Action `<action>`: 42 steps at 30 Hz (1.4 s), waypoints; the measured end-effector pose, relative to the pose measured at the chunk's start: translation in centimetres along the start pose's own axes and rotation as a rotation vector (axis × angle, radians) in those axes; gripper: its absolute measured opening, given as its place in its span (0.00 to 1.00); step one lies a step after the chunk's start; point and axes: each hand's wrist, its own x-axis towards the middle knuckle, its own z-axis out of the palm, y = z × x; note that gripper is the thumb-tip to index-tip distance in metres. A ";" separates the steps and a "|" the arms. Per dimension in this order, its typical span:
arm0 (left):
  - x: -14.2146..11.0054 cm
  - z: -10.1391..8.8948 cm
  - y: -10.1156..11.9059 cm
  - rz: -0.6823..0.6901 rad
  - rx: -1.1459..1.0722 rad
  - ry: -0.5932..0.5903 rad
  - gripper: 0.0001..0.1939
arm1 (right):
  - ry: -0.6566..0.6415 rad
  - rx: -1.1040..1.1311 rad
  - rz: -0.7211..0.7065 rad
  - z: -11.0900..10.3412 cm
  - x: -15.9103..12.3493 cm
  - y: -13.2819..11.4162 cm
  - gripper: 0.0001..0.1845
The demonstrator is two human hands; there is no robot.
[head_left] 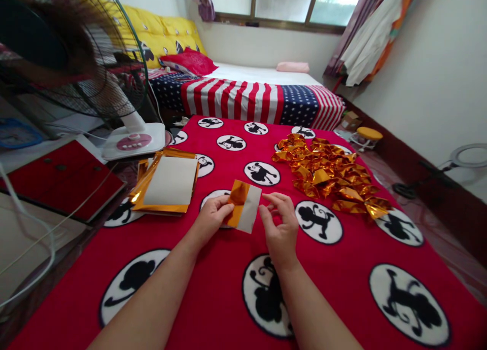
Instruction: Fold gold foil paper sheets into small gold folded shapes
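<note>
My left hand (211, 217) is pinched shut on the left edge of a small gold foil sheet with a white back (244, 206), thumb on top and fingers beneath. The sheet is folded partly over, so the gold face shows on the left and the white backing on the right. It sits between my two hands, lifted just above the red blanket with black monkey figures in white circles (213, 269). My right hand (279, 223) is just beside the sheet's right edge, its fingers loosely spread and curled; I cannot tell whether the fingertips touch the paper.

I count one sheet in hand. To the left, near my left hand, lies one stack of gold foil sheets with a white-backed one on top (169, 183), resting on the blanket's edge. To the right, beyond my right hand and apart from it, one heap of folded gold foil pieces (329, 175) spreads across the blanket; the pieces overlap too much for me to count.

Further out on the left stands one white pedestal fan with a dark wire cage (125, 137). Behind the blanket lies one bed with a stars-and-stripes cover (251, 99).
</note>
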 end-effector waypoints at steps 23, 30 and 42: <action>-0.2 -0.7 0.3 0.062 0.046 -0.133 0.27 | -0.096 0.133 0.286 0.1 0.3 1.3 0.08; 0.3 -0.5 -0.5 0.028 -0.060 -0.001 0.40 | 0.071 0.172 0.407 -0.1 0.8 1.9 0.13; -0.1 -0.6 -0.7 0.097 -0.092 -0.149 0.27 | 0.126 0.169 0.451 -0.2 0.9 2.1 0.14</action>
